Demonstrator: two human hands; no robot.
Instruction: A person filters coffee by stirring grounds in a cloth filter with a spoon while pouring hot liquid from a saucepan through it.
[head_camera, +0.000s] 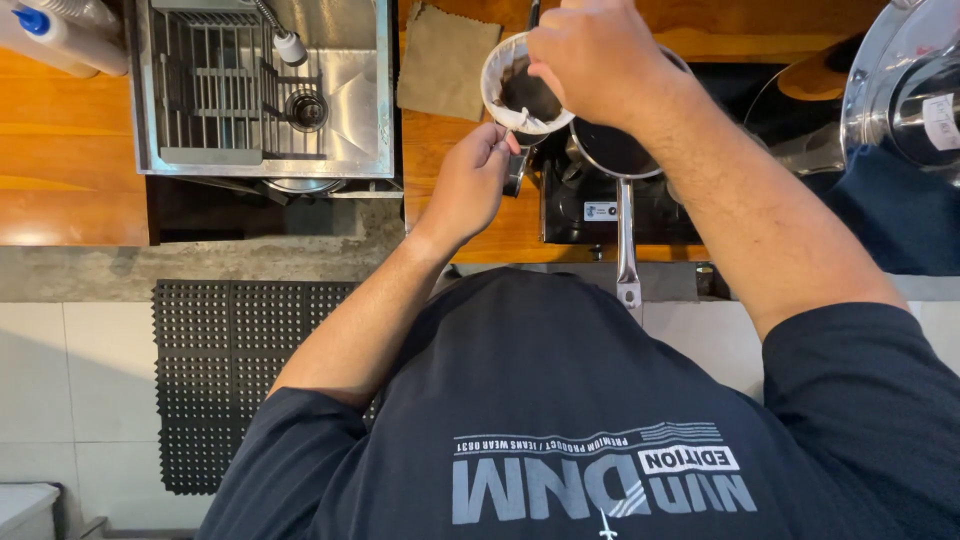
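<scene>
Your left hand (468, 185) is closed around the handle under the white cloth strainer (515, 85), which it holds over the wooden counter (450, 165) just beside the saucepan (612, 150). Your right hand (590, 55) is above the strainer with fingers curled together at its rim; I cannot tell what they pinch.

Warm orange-brown wooden counter (60, 150) along the top, shiny in the light. Set into the wood, a square silver metal sink (345, 110) with a wire rack (215, 85) inside and a round drain (306, 108). Over the sink, a bendy tap with a white tip (290, 45). Beside the sink, a flat brown cloth (442, 62) on the wood. Under the counter, a rough grey concrete edge (200, 265). Down below, pale square floor tiles (70, 390) and a black rubber mat full of little holes (225, 370). In the bottom corner, a white box (25, 508).
</scene>
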